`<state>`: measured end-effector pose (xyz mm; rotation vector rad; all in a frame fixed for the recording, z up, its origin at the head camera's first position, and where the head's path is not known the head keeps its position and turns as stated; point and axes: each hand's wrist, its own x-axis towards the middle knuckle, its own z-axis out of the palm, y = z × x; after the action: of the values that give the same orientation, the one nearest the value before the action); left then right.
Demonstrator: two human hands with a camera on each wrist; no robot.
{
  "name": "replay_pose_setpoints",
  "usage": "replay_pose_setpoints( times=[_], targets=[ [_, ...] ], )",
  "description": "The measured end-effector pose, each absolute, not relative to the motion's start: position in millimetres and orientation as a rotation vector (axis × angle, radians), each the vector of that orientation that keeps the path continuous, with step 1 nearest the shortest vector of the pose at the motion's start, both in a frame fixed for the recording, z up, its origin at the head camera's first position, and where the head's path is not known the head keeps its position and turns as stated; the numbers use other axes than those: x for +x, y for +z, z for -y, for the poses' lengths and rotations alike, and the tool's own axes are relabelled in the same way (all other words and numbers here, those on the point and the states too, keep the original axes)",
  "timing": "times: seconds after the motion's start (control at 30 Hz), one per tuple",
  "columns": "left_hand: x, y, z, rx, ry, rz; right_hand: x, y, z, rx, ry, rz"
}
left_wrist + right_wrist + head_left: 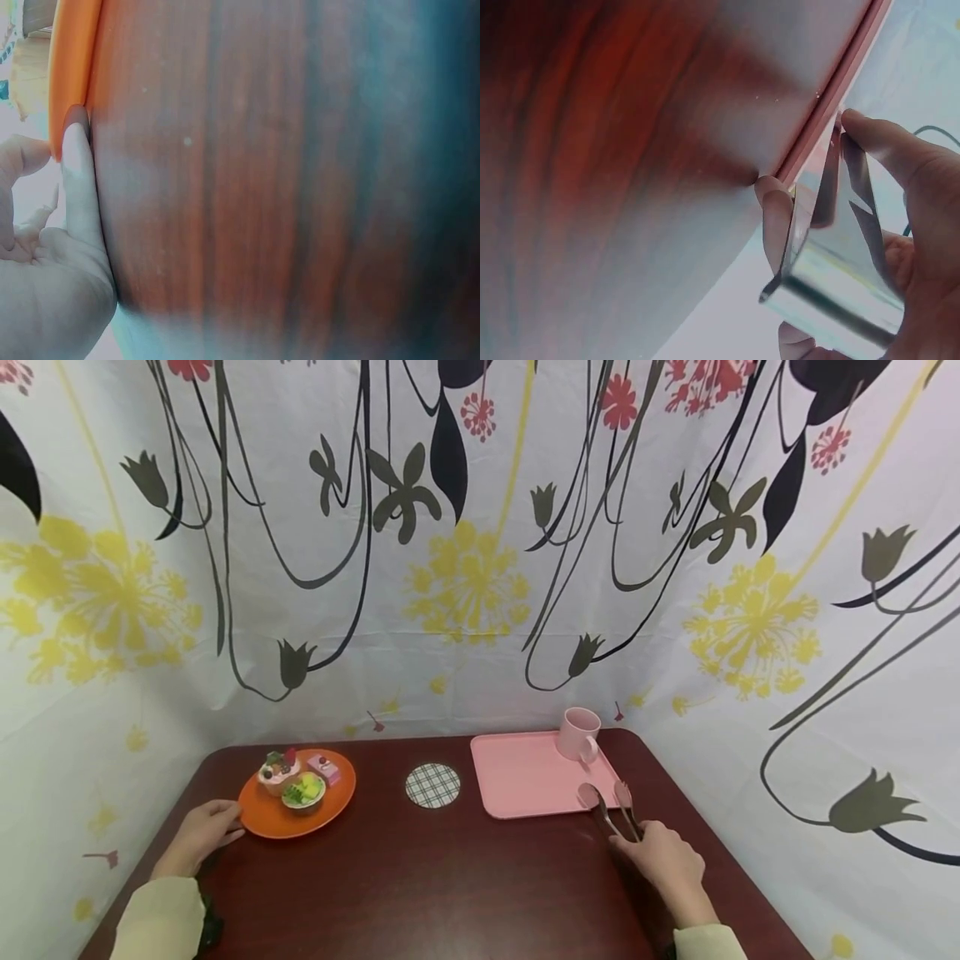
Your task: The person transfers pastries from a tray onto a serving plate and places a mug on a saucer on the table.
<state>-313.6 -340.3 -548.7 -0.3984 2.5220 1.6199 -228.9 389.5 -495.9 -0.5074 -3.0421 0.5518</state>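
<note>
My left hand [201, 835] pinches the left rim of an orange plate [339, 789], its thumb over the edge and a finger beneath in the left wrist view. On the plate sit a round fruit-topped cake [276, 775], a small cup [303, 795] of yellow and green pieces, and a pink cake slice [324, 768]. At the right, my right hand [663, 862] holds metal tongs [840, 289] with pinkish tips. The tips are spread apart with nothing between them, close by the front right corner of a pink tray [517, 772]. A pink mug [579, 735] stands upright at the tray's back right.
A round checked coaster [432, 786] lies between plate and tray. Everything is on a dark reddish-brown table [420, 885]. A flower-printed curtain [480, 685] hangs behind the table and along both sides.
</note>
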Motion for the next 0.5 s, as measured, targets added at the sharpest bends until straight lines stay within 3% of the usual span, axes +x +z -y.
replay_pose_setpoints(
  times=[0.5],
  targets=[
    [-313.3, -547.3, 338.6, -0.380, 1.597, -2.517, -230.1, -501.5, -385.5, -0.509, 0.512, 3.062]
  ],
)
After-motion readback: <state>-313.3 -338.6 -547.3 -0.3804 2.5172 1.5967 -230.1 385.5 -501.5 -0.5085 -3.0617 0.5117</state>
